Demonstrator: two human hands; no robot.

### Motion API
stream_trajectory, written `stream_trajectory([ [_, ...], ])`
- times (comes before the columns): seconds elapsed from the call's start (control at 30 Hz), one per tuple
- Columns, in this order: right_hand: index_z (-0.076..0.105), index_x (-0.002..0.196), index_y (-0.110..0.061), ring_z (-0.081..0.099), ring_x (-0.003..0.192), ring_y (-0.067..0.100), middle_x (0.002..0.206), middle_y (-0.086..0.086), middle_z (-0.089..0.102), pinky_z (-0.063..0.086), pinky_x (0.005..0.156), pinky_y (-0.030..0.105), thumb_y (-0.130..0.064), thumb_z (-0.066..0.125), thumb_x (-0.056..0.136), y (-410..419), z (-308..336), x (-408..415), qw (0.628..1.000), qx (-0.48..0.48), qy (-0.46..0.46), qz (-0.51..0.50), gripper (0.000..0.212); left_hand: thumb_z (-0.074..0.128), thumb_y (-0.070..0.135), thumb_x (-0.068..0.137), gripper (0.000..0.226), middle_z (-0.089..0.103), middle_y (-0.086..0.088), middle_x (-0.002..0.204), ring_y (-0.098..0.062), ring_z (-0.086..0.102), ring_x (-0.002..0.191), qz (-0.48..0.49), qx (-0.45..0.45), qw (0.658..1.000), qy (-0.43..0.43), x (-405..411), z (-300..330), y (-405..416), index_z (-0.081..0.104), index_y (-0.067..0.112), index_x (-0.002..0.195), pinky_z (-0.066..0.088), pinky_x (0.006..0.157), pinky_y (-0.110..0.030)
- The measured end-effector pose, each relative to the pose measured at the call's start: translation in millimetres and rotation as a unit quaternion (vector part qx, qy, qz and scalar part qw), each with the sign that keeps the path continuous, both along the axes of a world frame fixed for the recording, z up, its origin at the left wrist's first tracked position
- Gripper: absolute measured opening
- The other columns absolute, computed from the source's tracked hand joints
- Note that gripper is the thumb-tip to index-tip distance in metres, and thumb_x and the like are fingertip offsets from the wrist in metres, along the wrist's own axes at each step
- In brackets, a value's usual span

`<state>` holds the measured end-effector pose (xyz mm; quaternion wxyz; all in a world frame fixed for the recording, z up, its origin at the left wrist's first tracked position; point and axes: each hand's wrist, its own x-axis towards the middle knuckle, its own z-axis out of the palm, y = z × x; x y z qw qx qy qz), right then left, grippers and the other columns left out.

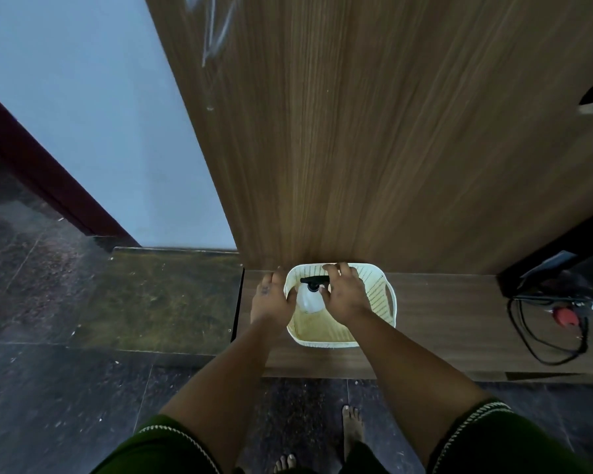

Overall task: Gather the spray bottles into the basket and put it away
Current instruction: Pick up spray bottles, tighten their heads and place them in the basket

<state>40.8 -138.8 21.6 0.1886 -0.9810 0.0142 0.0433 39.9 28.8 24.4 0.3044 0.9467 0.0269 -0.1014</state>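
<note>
A cream perforated plastic basket point(380, 295) sits on a low wooden ledge point(442, 323) against a tall wooden panel. Inside it stands a white spray bottle point(308, 301) with a black trigger head. My left hand point(271, 299) grips the basket's left rim, thumb inside. My right hand point(343, 295) rests over the bottle's right side and the trigger, fingers curled around it and reaching toward the far rim. Anything else in the basket is hidden under my right hand.
The tall wooden panel point(374, 131) rises directly behind the basket. Black cables and a red plug point(567, 316) lie on the ledge to the right. A dark stone floor point(83, 371) and a pale wall point(83, 97) are to the left. My bare feet are below.
</note>
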Motion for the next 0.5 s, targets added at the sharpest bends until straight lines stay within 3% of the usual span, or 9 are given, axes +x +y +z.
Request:
stream_trajectory([
  [0.27,0.047,0.131,-0.021,0.045,0.119,0.027,0.128,0.006,0.048,0.044,0.095,0.041,-0.03,0.057,0.087,39.1,21.5,-6.2,0.996,-0.019,-0.005,0.085,0.046,0.049,0.036,0.093,0.063,0.039,-0.008,0.148,-0.028,0.041,0.134,0.08,0.017,0.996,-0.031,-34.9,25.7,48.9,0.029,0.014,0.148,0.039,0.108,-0.042],
  [0.5,0.042,0.135,-0.019,0.043,0.121,0.029,0.132,0.008,0.044,0.043,0.099,0.043,-0.032,0.056,0.09,89.6,23.6,-10.0,0.97,-0.025,0.003,0.24,0.049,0.048,0.038,0.094,0.064,0.04,-0.009,0.147,-0.028,0.04,0.134,0.239,0.024,0.97,-0.025,-91.3,25.6,84.8,0.028,0.01,0.148,0.037,0.109,-0.04],
])
